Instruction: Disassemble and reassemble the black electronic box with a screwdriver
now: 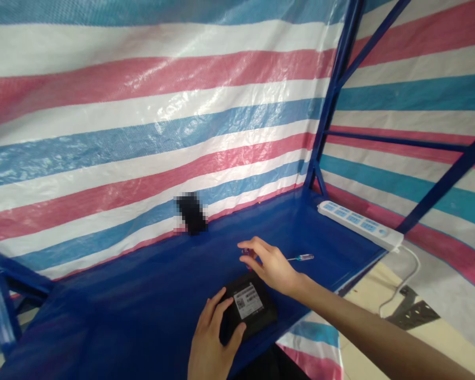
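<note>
A flat black plastic box with a white printed label lies on the blue surface, close to its front edge. My left hand steadies the box from the left, fingers along its far-left corner and thumb on its near side. Over the box's far edge, my right hand pinches a small screwdriver between thumb and forefinger. Only bits of its purple, see-through handle show; the shaft and tip are hidden. Just behind my right hand lies another screwdriver with a clear blue handle, its shaft pointing left.
A white power strip lies along the right edge, its cord hanging towards the floor. At the back, a dark, pixelated object leans near the striped sheet. Blue metal posts frame the corner.
</note>
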Motion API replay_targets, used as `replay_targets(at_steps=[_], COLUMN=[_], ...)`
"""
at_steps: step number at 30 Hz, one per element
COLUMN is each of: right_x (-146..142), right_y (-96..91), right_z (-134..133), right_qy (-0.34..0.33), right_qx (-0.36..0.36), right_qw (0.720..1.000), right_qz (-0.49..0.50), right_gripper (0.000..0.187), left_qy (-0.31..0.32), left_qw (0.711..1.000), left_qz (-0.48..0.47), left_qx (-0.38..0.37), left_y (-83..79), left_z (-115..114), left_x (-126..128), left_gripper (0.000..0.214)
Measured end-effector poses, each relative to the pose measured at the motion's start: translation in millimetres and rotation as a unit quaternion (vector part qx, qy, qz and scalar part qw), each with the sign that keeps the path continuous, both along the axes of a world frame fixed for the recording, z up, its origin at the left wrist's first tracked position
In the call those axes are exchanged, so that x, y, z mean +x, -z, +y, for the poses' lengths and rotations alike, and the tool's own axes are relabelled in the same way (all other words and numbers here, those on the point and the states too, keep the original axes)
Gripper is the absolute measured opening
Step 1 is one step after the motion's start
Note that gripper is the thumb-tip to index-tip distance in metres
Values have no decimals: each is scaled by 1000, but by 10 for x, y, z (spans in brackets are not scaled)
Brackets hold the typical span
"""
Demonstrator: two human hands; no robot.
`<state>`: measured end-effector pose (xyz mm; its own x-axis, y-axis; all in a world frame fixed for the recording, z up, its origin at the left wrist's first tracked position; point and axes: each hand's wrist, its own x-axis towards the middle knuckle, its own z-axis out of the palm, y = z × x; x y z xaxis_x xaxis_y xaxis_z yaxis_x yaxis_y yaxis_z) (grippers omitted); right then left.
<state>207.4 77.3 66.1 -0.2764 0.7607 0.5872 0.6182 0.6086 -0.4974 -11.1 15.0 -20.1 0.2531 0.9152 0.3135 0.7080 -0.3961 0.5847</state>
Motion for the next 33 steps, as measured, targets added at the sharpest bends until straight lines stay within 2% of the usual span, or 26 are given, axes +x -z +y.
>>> replay_targets(at_steps=[9, 16, 21, 27, 33], right_x=[23, 74, 86, 95, 112], right_y=[-152, -175, -154, -143, -157], right_z=[-64, -120, -109, -92, -121], right_qy=[-34, -32, -49, -27, -51], right_qx=[2, 3, 12, 15, 24], right_qw=[999, 998, 997, 998, 997], right_qz=[-28, -50, -56, -61, -56], right_gripper=[20, 25, 32, 28, 33], left_qy=[-7, -13, -13, -10, 2], left_qw=[1000, 1000, 1000, 1000, 1000], left_qz=[-29, -15, -9, -10, 8], left_qx=[-11, 2, 0, -6, -16], left_y=[-134, -214, -224, -215, -184], left_z=[-9, -43, -47, -60, -40], left_x=[25, 47, 47, 48, 9], left_gripper=[29, 26, 26, 27, 29])
